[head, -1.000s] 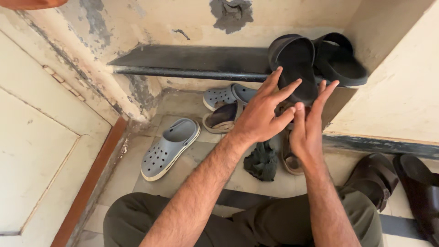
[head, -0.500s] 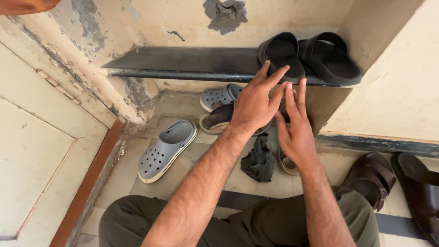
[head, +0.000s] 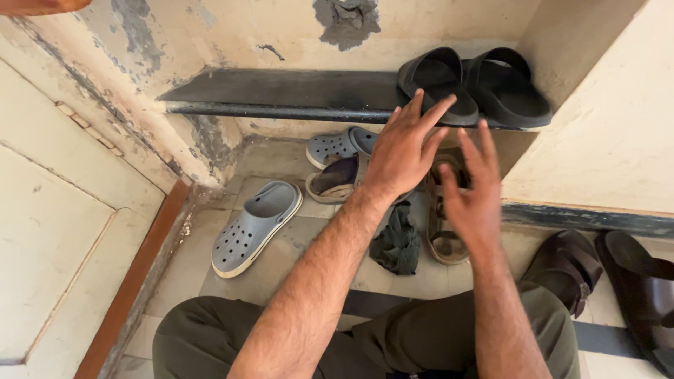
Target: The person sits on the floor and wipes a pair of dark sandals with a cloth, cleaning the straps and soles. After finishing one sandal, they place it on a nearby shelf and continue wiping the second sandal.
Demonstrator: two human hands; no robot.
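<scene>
View from above of a person crouched before a low alcove in a worn plaster wall. A dark shelf point(head: 281, 91) crosses the upper middle of the frame, and a pair of black slides point(head: 474, 84) lies at its right end, toes toward the viewer.

The left hand point(head: 404, 151), in the centre, is raised with fingers spread wide and holds nothing; its fingertips reach the front edge of the nearer slide, though contact cannot be made out. The right hand point(head: 474, 200), just right of centre and lower, is also open and empty, hovering above a brown sandal point(head: 444, 235) on the tiled floor point(head: 281, 260).

Left of centre lies a grey clog point(head: 256, 228); a second grey clog point(head: 337, 146) and a dark-lined slipper point(head: 337, 179) sit beneath the shelf. A crumpled dark green cloth point(head: 397, 242) lies beside the brown sandal. Dark brown strapped sandals point(head: 604, 270) fill the lower right.

To handle the footwear neatly, it seems best to take one piece per hand by its strap or edge and set pairs parallel, clear of the cloth.
</scene>
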